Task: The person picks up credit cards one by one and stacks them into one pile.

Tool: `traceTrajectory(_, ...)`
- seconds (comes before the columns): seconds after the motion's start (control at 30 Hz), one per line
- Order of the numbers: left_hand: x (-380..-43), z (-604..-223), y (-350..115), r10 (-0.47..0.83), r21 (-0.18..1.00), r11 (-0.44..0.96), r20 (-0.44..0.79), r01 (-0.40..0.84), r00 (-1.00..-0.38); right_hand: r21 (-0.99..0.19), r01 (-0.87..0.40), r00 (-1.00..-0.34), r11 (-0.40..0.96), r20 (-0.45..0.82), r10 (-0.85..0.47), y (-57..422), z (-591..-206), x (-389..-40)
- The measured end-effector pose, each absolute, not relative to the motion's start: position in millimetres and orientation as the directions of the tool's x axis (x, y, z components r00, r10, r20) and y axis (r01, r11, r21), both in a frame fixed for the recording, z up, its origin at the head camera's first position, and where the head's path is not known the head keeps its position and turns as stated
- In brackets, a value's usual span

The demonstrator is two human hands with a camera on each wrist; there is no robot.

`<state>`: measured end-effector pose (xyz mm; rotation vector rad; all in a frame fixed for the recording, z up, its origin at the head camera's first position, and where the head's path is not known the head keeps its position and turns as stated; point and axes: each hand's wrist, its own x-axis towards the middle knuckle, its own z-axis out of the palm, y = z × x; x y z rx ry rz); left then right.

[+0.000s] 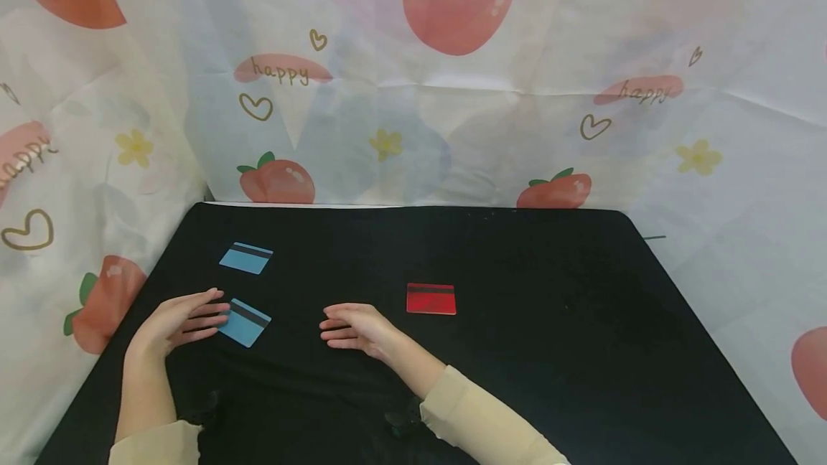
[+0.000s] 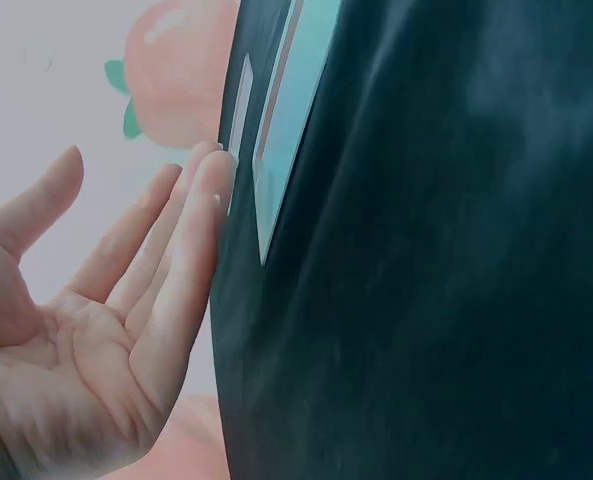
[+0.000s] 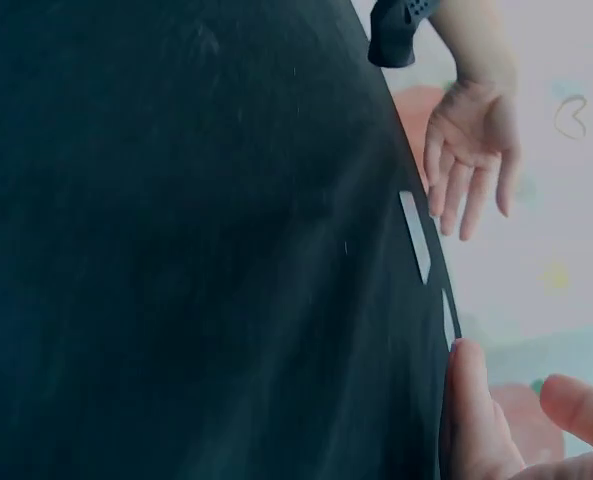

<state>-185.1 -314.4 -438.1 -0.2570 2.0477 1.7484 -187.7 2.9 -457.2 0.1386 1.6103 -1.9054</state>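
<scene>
In the head view my left hand [image 1: 184,321] is at the left, fingers extended and overlapping the edge of the nearer blue card [image 1: 247,325], which has a dark stripe. Farther back lies a second blue card [image 1: 247,259], also striped. The left wrist view has the hand's palm [image 2: 86,360] in sight with nothing in it. My right hand [image 1: 358,327] is held over the middle of the table, fingers relaxed and holding nothing. A red card [image 1: 431,300] with a dark stripe rests just to its right and a little beyond.
All the cards lie flat on a black-covered table [image 1: 549,350]. Along its back and left side hangs a pale fabric [image 1: 491,142] printed with fruit, hearts and flowers. A dark device [image 3: 392,35] sits at the left wrist.
</scene>
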Motion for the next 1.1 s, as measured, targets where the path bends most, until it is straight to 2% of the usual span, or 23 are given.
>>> traceTrajectory(0.33, -182.3, -440.7, -335.1, 0.109, 0.878, 0.131, -0.474, -0.460, -0.874, -0.837, 0.530, -0.800, -0.134, -0.441, -0.407, -35.2, -458.9, -179.6)
traceTrajectory(0.57, -182.1, -444.9, -343.2, 0.103, 0.857, 0.081, -0.516, -0.510, -0.851, -0.793, 0.579, -0.779, -0.188, -0.470, -0.416, -54.3, -458.9, -174.7)
traceTrajectory(1.1, -184.1, -455.8, -349.9, 0.154, 0.852, 0.010, -0.519, -0.524, -0.841, -0.732, 0.628, -0.759, -0.265, -0.501, -0.415, -74.6, -462.8, -172.8)
